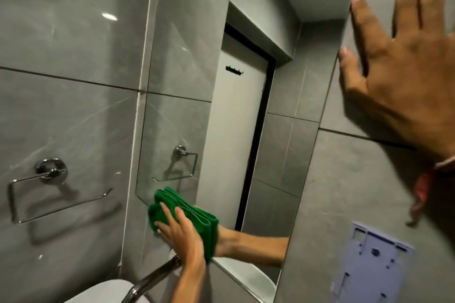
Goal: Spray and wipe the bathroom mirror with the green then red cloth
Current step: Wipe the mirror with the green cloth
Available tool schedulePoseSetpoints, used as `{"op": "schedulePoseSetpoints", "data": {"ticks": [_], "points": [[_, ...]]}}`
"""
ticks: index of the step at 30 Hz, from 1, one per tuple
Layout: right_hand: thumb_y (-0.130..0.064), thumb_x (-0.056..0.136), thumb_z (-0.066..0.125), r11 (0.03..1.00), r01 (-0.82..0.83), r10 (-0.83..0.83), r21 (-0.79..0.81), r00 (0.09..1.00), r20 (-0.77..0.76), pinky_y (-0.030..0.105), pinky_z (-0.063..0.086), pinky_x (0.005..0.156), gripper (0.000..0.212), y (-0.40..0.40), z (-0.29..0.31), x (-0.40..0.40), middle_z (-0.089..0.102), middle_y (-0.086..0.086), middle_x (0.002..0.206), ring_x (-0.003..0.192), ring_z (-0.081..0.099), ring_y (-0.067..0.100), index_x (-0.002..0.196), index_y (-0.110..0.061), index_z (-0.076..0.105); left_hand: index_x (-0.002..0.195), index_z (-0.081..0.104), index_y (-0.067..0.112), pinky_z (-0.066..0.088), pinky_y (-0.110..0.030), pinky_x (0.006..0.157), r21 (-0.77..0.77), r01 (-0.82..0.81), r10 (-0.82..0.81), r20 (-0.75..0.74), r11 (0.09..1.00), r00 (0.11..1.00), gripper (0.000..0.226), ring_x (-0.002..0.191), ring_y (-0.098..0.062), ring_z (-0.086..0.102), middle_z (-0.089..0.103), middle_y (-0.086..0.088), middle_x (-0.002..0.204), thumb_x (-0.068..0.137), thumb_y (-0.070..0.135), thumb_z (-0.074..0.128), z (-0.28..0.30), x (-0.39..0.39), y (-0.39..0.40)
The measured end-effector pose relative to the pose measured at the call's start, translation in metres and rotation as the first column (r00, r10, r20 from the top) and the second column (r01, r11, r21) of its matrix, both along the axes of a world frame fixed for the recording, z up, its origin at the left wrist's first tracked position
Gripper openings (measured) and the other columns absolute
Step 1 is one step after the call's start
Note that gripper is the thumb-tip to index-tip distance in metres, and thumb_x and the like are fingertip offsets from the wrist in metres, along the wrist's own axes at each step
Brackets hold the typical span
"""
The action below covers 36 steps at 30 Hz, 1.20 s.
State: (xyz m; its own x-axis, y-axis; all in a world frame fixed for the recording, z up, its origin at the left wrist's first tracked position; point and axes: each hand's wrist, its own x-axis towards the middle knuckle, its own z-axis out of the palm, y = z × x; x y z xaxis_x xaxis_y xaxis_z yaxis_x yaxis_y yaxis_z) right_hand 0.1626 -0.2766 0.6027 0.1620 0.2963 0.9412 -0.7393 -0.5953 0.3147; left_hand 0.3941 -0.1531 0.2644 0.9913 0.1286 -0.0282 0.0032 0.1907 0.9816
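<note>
The bathroom mirror (pixel 221 96) is set in grey wall tiles and runs from the upper middle down to the lower right. My left hand (pixel 181 233) presses a folded green cloth (pixel 197 214) flat against the mirror's lower left corner. The glass reflects my arm behind the cloth. My right hand (pixel 403 76) lies flat on the grey wall to the right of the mirror's edge, fingers spread, holding nothing. A red thread is tied around that wrist. No red cloth or spray bottle is in view.
A chrome towel ring (pixel 49 179) hangs on the left wall. A chrome tap (pixel 152 278) and the white basin (pixel 103 293) sit below the cloth. A purple plastic bracket (pixel 369 265) is fixed to the wall at lower right. A door shows in the reflection.
</note>
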Motion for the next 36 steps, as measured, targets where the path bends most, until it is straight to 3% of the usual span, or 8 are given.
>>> {"op": "schedulePoseSetpoints", "data": {"ticks": [7,10,14,21,26,31,34,36], "points": [[-0.056,0.102,0.039,0.985,0.049,-0.022,0.164,0.987,-0.161,0.059,0.017,0.132,0.07,0.046,-0.001,-0.026,0.023,0.022,0.175,0.163,0.022,0.035,0.163,-0.023,0.036,0.153,0.035,0.026,0.009,-0.05,0.128,-0.026,0.019,-0.013,0.199,1.0,0.98,0.056,0.156,-0.04,0.012,0.02,-0.02,0.167,0.098,0.035,0.029,0.076,-0.188,-0.043],[-0.049,0.1,0.048,0.931,-0.205,0.266,0.301,0.947,-0.18,0.047,0.022,0.133,0.063,0.059,-0.003,-0.043,0.033,0.013,0.173,0.162,0.028,0.027,0.158,-0.023,0.048,0.153,0.037,0.026,0.013,-0.046,0.125,-0.186,0.037,0.011,0.249,0.982,0.968,0.049,0.157,-0.037,0.012,0.018,-0.021,0.167,0.104,0.03,0.042,0.148,-0.176,-0.039],[-0.047,0.098,0.052,0.62,-0.621,0.683,0.479,0.728,0.06,0.033,0.034,0.127,0.058,0.066,0.002,-0.074,0.05,0.0,0.164,0.154,0.041,0.013,0.152,-0.025,0.057,0.152,0.042,0.024,0.014,-0.04,0.125,-0.272,0.145,0.028,0.544,0.951,0.839,0.045,0.158,-0.027,0.01,0.017,-0.014,0.169,0.107,0.023,0.038,0.311,-0.155,-0.023],[-0.063,0.087,0.051,-0.178,-0.904,0.78,0.388,0.111,0.616,0.029,0.048,0.107,0.042,0.095,0.063,-0.117,0.07,-0.016,0.116,0.106,0.066,-0.004,0.122,-0.042,0.059,0.154,0.035,0.009,0.006,-0.035,0.128,0.133,0.432,-0.136,0.99,0.892,-0.024,0.048,0.158,-0.03,0.009,0.019,-0.02,0.167,0.106,0.013,0.038,0.486,-0.226,-0.026],[-0.05,0.089,0.074,-0.348,-0.917,0.644,0.194,-0.084,0.76,0.044,0.057,0.11,0.059,0.109,0.083,-0.162,0.076,0.007,0.133,0.12,0.075,0.024,0.137,-0.017,0.069,0.152,0.02,-0.012,0.015,-0.051,0.129,0.241,0.307,-0.068,0.874,0.921,-0.482,0.062,0.154,-0.041,0.019,0.021,-0.032,0.163,0.1,0.005,0.049,0.452,-0.273,-0.021],[-0.028,0.094,0.075,-0.321,-0.945,0.491,0.064,-0.108,0.865,0.046,0.069,0.079,0.041,0.106,0.044,-0.197,0.082,0.01,0.118,0.1,0.082,0.027,0.132,-0.014,0.071,0.161,0.004,0.018,0.024,-0.034,0.127,0.351,0.452,-0.258,0.932,0.82,-0.254,0.111,0.156,-0.016,0.019,0.013,-0.006,0.171,0.08,0.056,0.068,0.389,-0.301,0.0],[-0.032,0.099,0.067,-0.381,-0.924,0.458,0.014,-0.176,0.872,0.054,0.062,0.099,0.044,0.109,0.005,-0.218,0.078,0.01,0.129,0.113,0.078,0.028,0.139,-0.013,0.067,0.152,0.036,0.031,0.051,-0.029,0.103,0.445,0.744,-0.533,0.834,0.498,-0.143,0.084,0.13,-0.008,0.059,0.055,0.001,0.148,0.079,0.057,0.068,0.343,-0.303,0.009],[-0.035,0.099,0.065,-0.37,-0.929,0.415,-0.019,-0.184,0.891,0.059,0.057,0.105,0.047,0.112,-0.024,-0.23,0.077,0.01,0.132,0.118,0.076,0.03,0.141,-0.013,0.067,0.123,0.068,0.026,0.058,-0.019,0.075,0.498,0.85,-0.691,0.676,0.17,-0.258,0.041,0.095,-0.003,0.074,0.077,0.007,0.111,0.084,0.034,0.074,0.307,-0.3,0.007]]}}
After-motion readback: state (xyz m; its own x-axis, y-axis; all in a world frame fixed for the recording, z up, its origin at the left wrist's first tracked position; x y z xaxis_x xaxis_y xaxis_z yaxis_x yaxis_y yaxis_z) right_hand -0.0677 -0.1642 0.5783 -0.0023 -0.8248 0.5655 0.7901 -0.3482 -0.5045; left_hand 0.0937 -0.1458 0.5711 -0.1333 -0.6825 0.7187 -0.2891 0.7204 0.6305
